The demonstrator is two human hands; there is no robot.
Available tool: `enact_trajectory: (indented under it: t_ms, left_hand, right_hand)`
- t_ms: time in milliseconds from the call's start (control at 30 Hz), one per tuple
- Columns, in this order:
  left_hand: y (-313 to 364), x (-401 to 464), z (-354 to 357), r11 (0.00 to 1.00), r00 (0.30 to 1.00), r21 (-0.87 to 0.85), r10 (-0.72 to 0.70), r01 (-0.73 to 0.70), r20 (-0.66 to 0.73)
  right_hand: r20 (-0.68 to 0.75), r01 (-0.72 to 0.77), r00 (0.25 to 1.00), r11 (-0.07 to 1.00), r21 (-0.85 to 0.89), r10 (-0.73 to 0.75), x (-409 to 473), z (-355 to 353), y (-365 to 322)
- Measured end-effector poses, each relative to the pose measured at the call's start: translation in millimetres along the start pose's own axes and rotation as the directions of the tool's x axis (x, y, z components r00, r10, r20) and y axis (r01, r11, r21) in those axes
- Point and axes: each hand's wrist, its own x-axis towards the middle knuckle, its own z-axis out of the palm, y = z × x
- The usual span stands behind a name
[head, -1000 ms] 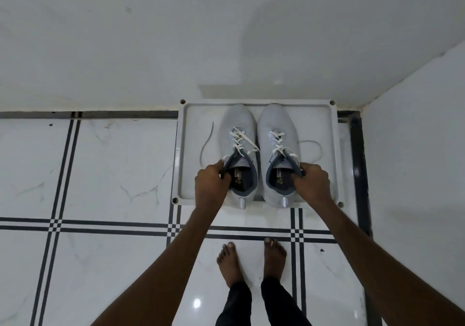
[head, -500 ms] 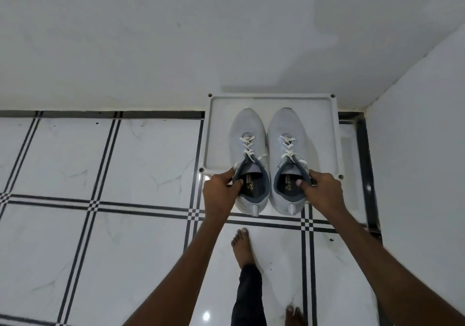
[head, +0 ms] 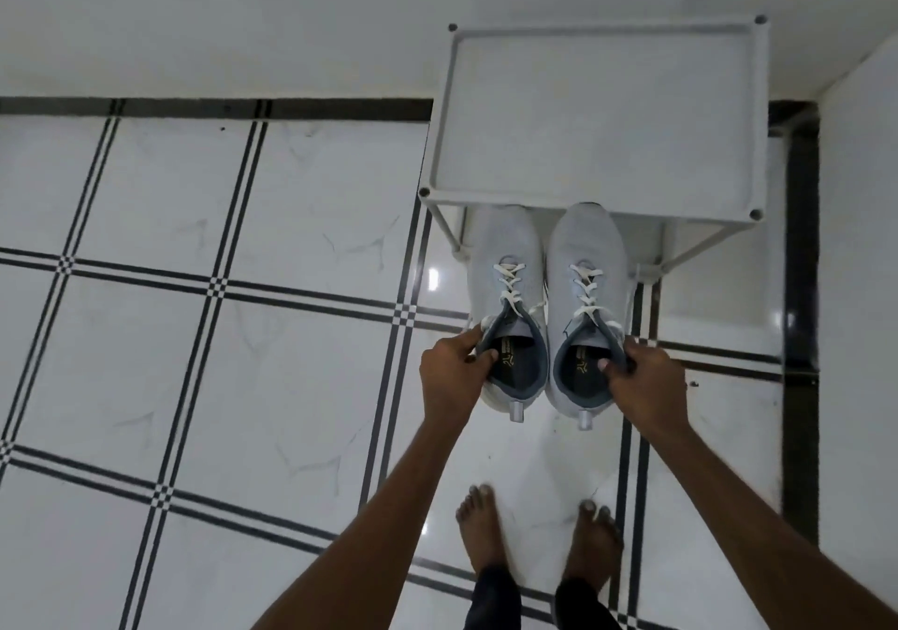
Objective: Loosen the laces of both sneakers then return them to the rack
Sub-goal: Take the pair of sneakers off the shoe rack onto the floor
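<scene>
Sneakers: two pale grey knit shoes side by side, toes pointing away from the person and reaching under the front edge of the rack's top shelf; heels toward the person's bare feet (head: 481, 527).
Left sneaker (head: 505, 260): held at the outer side of its dark blue-grey collar; white laces (head: 509, 284) cross up the tongue.
Right sneaker (head: 585, 245): held the same way at its outer collar; its toe lies a little farther under the shelf than its neighbour's.
Height: whether the soles rest on the floor or hang just above it cannot be told.
Left hand (head: 449, 372): grip closed on the left sneaker's collar, thumb on the outside, fingertips (head: 492, 356) curled over the rim into the shoe; forearm stretched forward from the lower edge of the view.
Right hand (head: 648, 379): grip closed on the right sneaker's collar, one fingertip hooked inside the opening, knuckles outward; arm extended from lower right.
Writing: each black insole carries a small gold emblem with lines of text beside it, too small to read.
Rack (head: 597, 34): white, with a rimmed tray-like top shelf and thin legs, standing in the corner against the white wall (head: 243, 12).
Floor (head: 146, 338): glossy white tiles crossed by paired black lines, black border along the wall.
</scene>
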Motion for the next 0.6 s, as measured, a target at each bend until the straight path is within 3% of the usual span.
enact_trajectory:
  t_ms: [267, 600]
  left_hand:
    - [-137, 40, 72, 0.997, 1.0, 0.072, 0.011, -0.011, -0.004]
    - [-266, 138, 173, 0.99, 0.999, 0.138, 0.026, -0.021, -0.039]
  right_hand:
    - [0.043, -0.081, 0.996, 0.997, -0.005, 0.081, 26, 137, 70]
    - [0.023, -0.154, 0.988, 0.988, -0.006, 0.154, 126, 291, 140]
